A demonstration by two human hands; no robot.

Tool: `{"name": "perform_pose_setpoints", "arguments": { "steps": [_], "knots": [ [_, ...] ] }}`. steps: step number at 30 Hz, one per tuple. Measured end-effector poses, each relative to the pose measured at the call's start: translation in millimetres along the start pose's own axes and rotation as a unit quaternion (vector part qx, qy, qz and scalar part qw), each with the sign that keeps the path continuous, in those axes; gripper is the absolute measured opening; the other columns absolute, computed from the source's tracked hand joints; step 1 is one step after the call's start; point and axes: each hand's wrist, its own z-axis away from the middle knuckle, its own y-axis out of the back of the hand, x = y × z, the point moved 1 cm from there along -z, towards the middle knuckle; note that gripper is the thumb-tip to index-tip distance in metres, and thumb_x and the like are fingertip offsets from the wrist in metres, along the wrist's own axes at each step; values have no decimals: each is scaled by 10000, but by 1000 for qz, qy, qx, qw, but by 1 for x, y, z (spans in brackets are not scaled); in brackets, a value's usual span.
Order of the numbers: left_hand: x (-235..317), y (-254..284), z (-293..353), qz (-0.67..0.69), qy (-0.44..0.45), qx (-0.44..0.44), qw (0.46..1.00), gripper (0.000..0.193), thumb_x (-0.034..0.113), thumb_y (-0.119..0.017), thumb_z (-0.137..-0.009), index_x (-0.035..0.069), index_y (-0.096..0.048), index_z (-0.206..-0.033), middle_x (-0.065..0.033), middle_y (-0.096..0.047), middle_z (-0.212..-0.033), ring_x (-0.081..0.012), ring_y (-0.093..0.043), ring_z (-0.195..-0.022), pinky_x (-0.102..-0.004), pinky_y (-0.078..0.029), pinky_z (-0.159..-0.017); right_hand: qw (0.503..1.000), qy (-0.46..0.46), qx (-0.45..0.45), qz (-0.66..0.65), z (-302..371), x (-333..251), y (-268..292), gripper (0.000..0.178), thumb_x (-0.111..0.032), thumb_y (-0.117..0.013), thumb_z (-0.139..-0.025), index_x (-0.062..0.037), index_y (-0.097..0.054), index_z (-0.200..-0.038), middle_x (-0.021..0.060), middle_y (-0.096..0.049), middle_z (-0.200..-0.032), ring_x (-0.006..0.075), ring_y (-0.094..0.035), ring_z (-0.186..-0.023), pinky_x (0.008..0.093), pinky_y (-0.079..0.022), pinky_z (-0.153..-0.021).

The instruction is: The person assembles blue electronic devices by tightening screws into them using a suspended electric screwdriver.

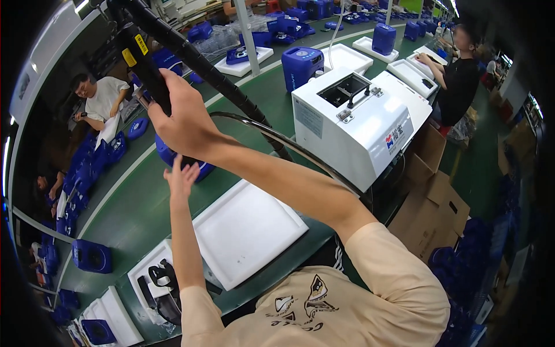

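Observation:
My right hand (188,118) is wrapped round a black electric screwdriver (140,58) with yellow labels, held at the upper left; its tip is hidden behind my hand and wrist. Below it lies a blue plastic casing (164,151), mostly covered by my right hand and forearm. My left hand (182,177) is at the casing's near side, fingers spread and raised; whether they touch the casing I cannot tell. In front of me a shallow white tray (248,231) rests on the green bench.
A white machine (347,127) with an open top stands to the right, with a hose curving out of it. A black wrapped arm (225,84) slants across the bench. Cardboard boxes (430,214) lie at the right. Co-workers (459,81) sit along the line among blue casings.

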Motion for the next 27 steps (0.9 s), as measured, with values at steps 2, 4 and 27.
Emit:
{"name": "perform_pose_setpoints", "arguments": {
  "steps": [2,4,27],
  "knots": [
    [-23,25,31,-235,-55,10,970,927,356,-812,-869,138,-240,-1565,-223,-581,-1229,-333,-709,-994,-475,-606,-771,1000,-19,-11,10,-3,1,0,461,-87,-601,-874,104,-508,-1282,262,-609,-1083,408,-595,-990,452,-481,-900],
    [-49,116,46,-544,-224,12,808,682,299,-797,-852,119,-506,-1441,-169,-641,-1137,-335,-690,-1005,-484,-565,-833,998,-45,-42,-8,5,-13,-26,529,-70,-595,-865,121,-463,-1340,293,-585,-1160,454,-567,-1093,495,-458,-965],
    [-120,134,131,-697,-365,181,590,498,235,-683,-831,100,-609,-1305,-155,-537,-1319,-349,-500,-1293,-486,-423,-1020,884,-195,-371,205,402,13,90,214,-35,-665,-856,-39,-686,-1068,108,-675,-967,289,-672,-872,390,-560,-769]
  ]
}}
